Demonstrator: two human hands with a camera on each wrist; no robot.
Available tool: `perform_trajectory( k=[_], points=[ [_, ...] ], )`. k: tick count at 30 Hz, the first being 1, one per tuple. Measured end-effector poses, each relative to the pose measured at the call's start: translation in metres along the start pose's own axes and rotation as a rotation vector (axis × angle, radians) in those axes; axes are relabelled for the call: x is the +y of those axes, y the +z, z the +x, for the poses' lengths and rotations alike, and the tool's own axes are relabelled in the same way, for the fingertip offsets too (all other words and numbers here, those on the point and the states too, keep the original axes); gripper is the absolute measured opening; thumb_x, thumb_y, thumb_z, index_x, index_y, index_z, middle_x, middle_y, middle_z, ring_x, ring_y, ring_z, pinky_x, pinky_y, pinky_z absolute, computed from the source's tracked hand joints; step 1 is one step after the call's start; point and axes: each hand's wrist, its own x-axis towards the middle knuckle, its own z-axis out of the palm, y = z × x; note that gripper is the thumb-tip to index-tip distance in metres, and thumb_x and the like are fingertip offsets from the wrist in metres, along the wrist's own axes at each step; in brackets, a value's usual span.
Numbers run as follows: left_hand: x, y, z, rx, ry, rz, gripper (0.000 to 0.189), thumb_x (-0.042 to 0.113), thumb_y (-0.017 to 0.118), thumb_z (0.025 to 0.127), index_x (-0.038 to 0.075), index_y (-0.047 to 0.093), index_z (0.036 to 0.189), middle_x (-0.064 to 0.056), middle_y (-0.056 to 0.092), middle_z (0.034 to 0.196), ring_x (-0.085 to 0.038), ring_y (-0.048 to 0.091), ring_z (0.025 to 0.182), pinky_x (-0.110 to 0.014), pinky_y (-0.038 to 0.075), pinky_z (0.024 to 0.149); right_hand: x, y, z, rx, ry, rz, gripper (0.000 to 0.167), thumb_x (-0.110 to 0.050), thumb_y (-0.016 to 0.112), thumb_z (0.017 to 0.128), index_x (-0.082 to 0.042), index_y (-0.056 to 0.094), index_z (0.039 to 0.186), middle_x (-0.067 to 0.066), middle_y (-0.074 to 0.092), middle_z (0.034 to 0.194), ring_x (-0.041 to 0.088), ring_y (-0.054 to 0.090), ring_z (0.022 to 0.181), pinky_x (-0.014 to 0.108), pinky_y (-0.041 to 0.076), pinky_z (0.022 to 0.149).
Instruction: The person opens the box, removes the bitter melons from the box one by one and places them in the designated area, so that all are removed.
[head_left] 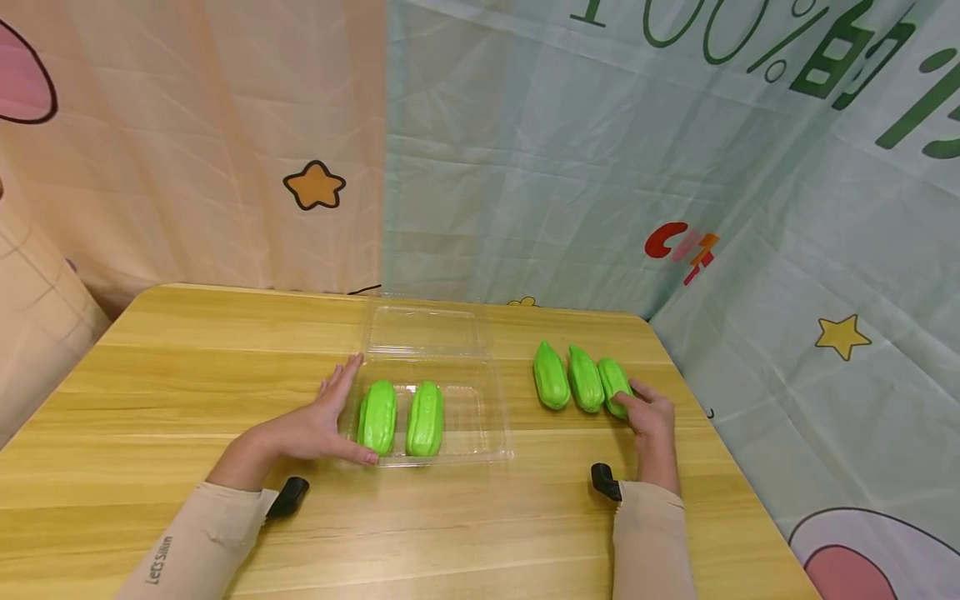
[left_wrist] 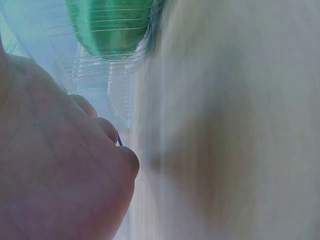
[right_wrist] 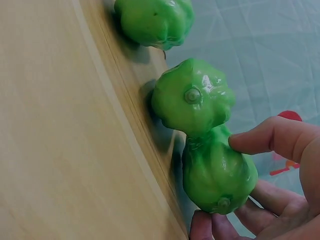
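Note:
My right hand (head_left: 651, 415) grips the rightmost of three green bitter melons (head_left: 613, 379), thumb on one side and fingers round the other. In the right wrist view this bitter melon (right_wrist: 219, 172) lies against the middle bitter melon (right_wrist: 192, 95), with another bitter melon (right_wrist: 155, 20) farther off. My left hand (head_left: 318, 423) spreads along the left side of a clear plastic clamshell box (head_left: 480, 417), thumb by its front left corner, fingers straight. Inside the box lie two bitter melons, the left one (head_left: 377, 417) near the wall and the other (head_left: 425, 418) beside it.
The box's lid (head_left: 426, 329) is folded back toward the rear of the wooden table (head_left: 442, 533). A printed curtain (head_left: 510, 167) hangs behind the table and along its right side. A black wrist mount (head_left: 288, 497) sticks out below the left hand.

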Motion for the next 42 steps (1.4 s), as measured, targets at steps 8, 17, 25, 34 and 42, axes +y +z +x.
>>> perform_trajectory(
  k=[8, 17, 25, 34, 42],
  points=[
    [-0.001, 0.000, 0.001, -0.010, 0.001, -0.015, 0.144, 0.041, 0.092, 0.072, 0.016, -0.020, 0.159, -0.024, -0.023, 0.162, -0.055, -0.024, 0.141, -0.079, -0.005, 0.104, 0.004, 0.001, 0.003, -0.027, 0.011, -0.016, 0.067, 0.002, 0.063, 0.089, 0.002, 0.040, 0.152, 0.023, 0.036, 0.155, 0.029, 0.036, 0.135, 0.027, 0.041, 0.097],
    [-0.001, 0.000, 0.001, -0.007, -0.003, -0.006, 0.144, 0.041, 0.092, 0.072, 0.016, -0.020, 0.159, -0.024, -0.023, 0.162, -0.056, -0.022, 0.141, -0.080, -0.003, 0.103, 0.003, 0.001, 0.002, -0.054, 0.018, -0.022, 0.069, -0.009, 0.062, 0.093, -0.001, 0.035, 0.155, 0.021, 0.030, 0.159, 0.032, 0.031, 0.139, 0.041, 0.029, 0.113],
    [-0.002, 0.000, 0.002, -0.002, -0.002, -0.005, 0.144, 0.042, 0.092, 0.071, 0.013, -0.018, 0.159, -0.024, -0.022, 0.162, -0.056, -0.022, 0.141, -0.080, -0.002, 0.104, -0.001, 0.000, -0.002, -0.040, 0.031, -0.024, 0.071, -0.017, 0.064, 0.095, -0.005, 0.033, 0.157, 0.017, 0.025, 0.162, 0.034, 0.027, 0.140, 0.044, 0.027, 0.115],
    [-0.001, 0.000, 0.002, -0.001, -0.001, -0.013, 0.144, 0.042, 0.092, 0.071, 0.013, -0.018, 0.159, -0.024, -0.022, 0.162, -0.056, -0.022, 0.141, -0.081, -0.003, 0.103, -0.004, -0.001, -0.002, 0.015, -0.008, -0.014, 0.076, -0.022, 0.067, 0.094, -0.006, 0.030, 0.159, 0.013, 0.028, 0.162, 0.035, 0.025, 0.146, 0.046, 0.023, 0.118],
    [-0.001, 0.000, 0.001, -0.003, -0.007, -0.009, 0.144, 0.042, 0.092, 0.071, 0.013, -0.018, 0.159, -0.024, -0.022, 0.162, -0.057, -0.021, 0.141, -0.080, -0.002, 0.103, -0.018, 0.001, -0.009, 0.043, -0.058, -0.036, 0.078, -0.025, 0.072, 0.092, -0.011, 0.033, 0.159, 0.010, 0.030, 0.162, 0.031, 0.025, 0.147, 0.044, 0.026, 0.117]
  ],
)
